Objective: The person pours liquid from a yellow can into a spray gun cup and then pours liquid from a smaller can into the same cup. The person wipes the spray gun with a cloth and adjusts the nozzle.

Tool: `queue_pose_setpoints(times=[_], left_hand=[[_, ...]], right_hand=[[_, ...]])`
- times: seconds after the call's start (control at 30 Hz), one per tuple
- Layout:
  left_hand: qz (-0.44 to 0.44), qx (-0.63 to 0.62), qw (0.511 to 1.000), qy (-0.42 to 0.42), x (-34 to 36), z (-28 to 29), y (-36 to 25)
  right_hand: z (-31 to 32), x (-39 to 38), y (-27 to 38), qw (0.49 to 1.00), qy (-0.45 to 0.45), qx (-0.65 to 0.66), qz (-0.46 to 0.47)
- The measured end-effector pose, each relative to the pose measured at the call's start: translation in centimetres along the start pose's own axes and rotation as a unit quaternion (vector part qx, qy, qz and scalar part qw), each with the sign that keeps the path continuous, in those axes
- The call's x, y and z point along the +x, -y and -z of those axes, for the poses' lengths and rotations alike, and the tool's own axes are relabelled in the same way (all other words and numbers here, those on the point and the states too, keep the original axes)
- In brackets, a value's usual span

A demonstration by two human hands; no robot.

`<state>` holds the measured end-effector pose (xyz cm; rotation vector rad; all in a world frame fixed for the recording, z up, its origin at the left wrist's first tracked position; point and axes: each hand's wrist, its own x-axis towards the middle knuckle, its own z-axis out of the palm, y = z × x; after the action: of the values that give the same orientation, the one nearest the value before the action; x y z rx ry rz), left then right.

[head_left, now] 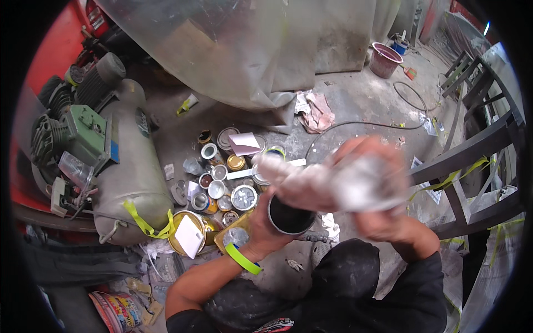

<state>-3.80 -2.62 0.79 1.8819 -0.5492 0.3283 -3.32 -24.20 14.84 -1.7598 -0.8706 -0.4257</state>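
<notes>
My left hand [260, 225], with a bright yellow-green wristband [243, 259], is closed around a dark, open-topped cup [290, 217]. Its inside looks black, and a metal fitting [315, 237] shows beside its lower edge. Above and to the right, my right hand [377, 219] grips a crumpled whitish-pink rag [311, 180], smeared by motion. The rag stretches left over the cup's far rim and hides part of it. Just beyond my left hand stand several paint cans, among them an opened-looking silver-topped can [244, 197] and a gold-lidded can [236, 162].
A compressor tank [130, 166] with a green pump head [86, 130] stands at left. Plastic sheeting [250, 50] hangs at the back. A maroon bucket [385, 61], a pink cloth [316, 114] and a hose [366, 123] lie beyond. Dark frames [472, 147] stand at right.
</notes>
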Motion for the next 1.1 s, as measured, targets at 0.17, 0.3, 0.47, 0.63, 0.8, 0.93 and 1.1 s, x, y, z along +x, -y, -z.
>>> queue_pose_setpoints(times=[0.17, 0.3, 0.47, 0.63, 0.8, 0.93, 1.1], left_hand=[[-0.090, 0.059, 0.993, 0.054, 0.0, 0.3, 1.3], [-0.051, 0.021, 0.997, 0.044, 0.0, -0.5, 1.3], [0.056, -0.041, 0.995, 0.078, 2.6, -5.6, 0.6], [0.024, 0.003, 0.998, -0.051, 2.9, -11.6, 0.1], [0.051, -0.059, 0.996, 0.034, -2.5, -15.1, 1.3], [0.076, -0.113, 0.991, 0.019, -5.7, -19.0, 3.6], [0.139, -0.301, 0.936, 0.120, -6.2, -21.3, 3.0]], right_hand=[[-0.9, -1.0, 0.1, 0.890, 0.229, -0.392, 0.036], [-0.9, -3.7, -0.1, 0.889, 0.293, -0.343, 0.080], [0.6, -1.9, -3.3, 0.816, 0.504, -0.251, -0.127], [2.8, -0.5, -5.7, 0.693, 0.592, -0.276, -0.305], [1.8, -7.9, -6.5, 0.597, 0.628, -0.378, -0.327], [1.3, -10.7, -6.7, 0.687, 0.551, -0.367, -0.300], [2.8, -10.6, -5.9, 0.646, 0.601, -0.336, -0.330]])
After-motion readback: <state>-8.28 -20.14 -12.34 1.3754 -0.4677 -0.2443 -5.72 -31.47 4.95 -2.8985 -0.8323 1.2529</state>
